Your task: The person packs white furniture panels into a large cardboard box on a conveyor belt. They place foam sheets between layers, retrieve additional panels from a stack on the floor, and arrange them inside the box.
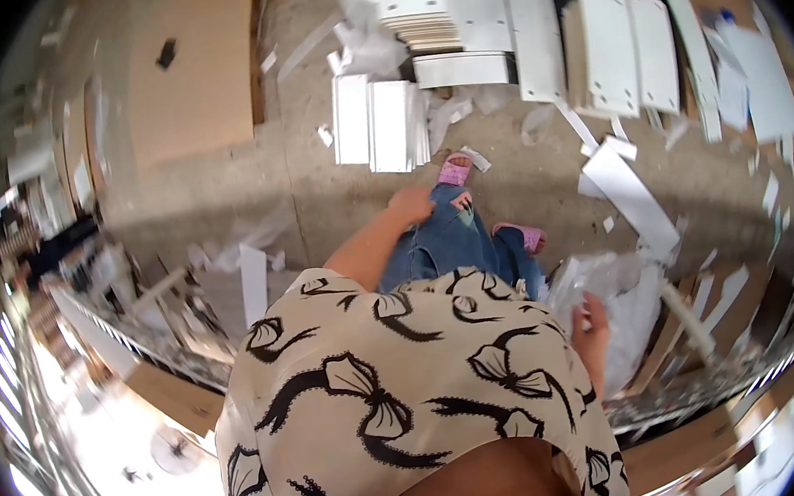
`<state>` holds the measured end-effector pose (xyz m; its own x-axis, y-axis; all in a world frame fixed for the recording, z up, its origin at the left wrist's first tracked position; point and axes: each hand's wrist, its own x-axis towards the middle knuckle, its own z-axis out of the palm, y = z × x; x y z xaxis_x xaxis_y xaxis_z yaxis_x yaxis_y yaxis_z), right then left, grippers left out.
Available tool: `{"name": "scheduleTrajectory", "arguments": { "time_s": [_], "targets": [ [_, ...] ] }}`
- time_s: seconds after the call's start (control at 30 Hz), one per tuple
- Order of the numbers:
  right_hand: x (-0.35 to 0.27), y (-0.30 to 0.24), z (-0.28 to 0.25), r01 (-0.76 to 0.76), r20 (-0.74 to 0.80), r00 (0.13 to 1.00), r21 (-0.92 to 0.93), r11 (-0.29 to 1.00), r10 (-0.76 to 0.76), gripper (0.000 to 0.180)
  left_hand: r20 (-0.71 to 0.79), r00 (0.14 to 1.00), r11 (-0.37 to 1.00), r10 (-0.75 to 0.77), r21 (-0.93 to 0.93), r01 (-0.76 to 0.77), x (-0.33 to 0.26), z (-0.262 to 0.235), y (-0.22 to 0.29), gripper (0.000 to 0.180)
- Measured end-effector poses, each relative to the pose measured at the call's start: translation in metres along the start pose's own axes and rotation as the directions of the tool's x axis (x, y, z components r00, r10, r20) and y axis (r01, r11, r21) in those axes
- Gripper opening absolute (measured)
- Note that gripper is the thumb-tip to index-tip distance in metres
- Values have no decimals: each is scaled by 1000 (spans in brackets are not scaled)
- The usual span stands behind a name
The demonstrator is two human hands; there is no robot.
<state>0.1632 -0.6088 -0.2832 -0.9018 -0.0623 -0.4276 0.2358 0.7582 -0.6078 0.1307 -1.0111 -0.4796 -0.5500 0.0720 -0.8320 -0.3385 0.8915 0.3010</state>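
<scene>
Plastic wrap [635, 322] | beside right grip [589, 319], contact unclear | left grip [412, 207] at jeans [437, 247] | both: cannot tell if released or grasping

Pretty sure this is a workshop or warehouse, can't tell which from here. You've got a grubby concrete floor [327, 207], piles of white panels [608, 50] with little holes in them, a big cardboard sheet [188, 77] over on the left, and clear plastic wrap [625, 318] bunched up on the right. White scraps [770, 194] everywhere too, plus what looks like a round fan [174, 450] in the bright bit.
</scene>
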Motion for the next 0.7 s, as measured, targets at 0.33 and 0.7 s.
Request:
{"name": "scheduleTrajectory", "arguments": {
  "time_s": [0.33,0.7],
  "targets": [
    [284,-43,247,666,682,600,-137,733,-417,26,-134,898,881,-420,-299,367,89,18,-195,46],
    [340,-13,577,115,665,747,-94,989,-24,65,-417,482,618,-771,-674,405,232,88,-282,72]
  ]
}}
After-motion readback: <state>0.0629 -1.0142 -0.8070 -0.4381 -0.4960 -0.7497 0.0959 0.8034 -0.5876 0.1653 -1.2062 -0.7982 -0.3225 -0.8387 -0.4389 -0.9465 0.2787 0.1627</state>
